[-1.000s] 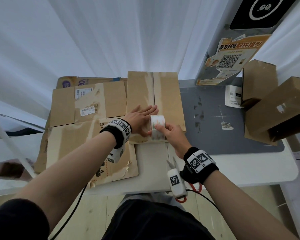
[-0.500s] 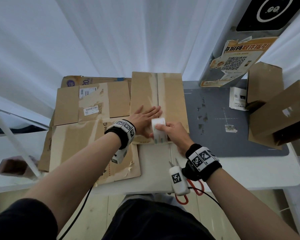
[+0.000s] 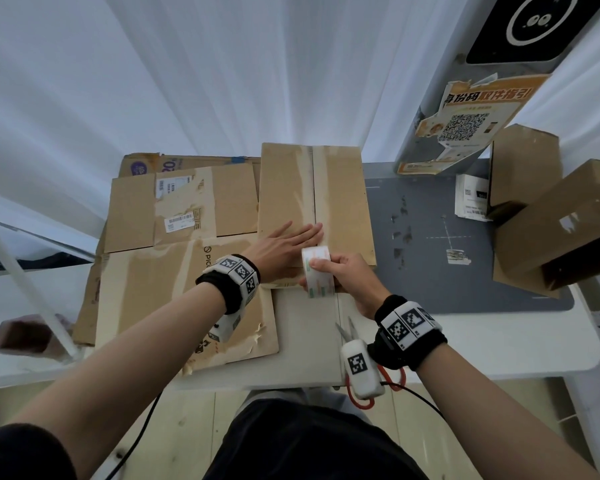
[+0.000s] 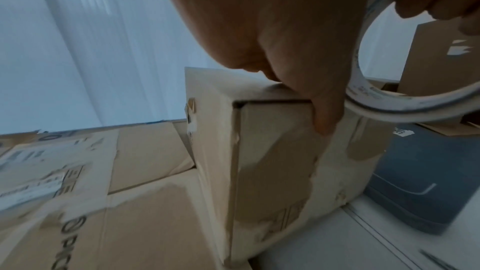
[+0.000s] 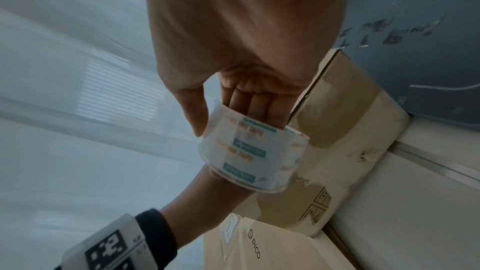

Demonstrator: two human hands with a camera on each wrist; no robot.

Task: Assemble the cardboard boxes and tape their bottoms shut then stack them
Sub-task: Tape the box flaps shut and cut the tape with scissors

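Upright box (image 3: 314, 202) in the middle of the bench (image 3: 499, 344), closed flaps facing up, seam running from near to far. Left hand (image 3: 281, 245) flat on the top of the box, fingers straight, pressing just left of the seam. Right hand (image 3: 347, 278) gripping the tape roll (image 3: 317, 271), fingers through its hole, thumb outside, roll at the near edge of the box on the seam. Flattened cardboard (image 3: 174, 271) lying on the left of the bench, touching the box. Two more boxes (image 3: 551, 216) on the far right. Scissors (image 3: 364, 355) on the near edge under the right wrist.
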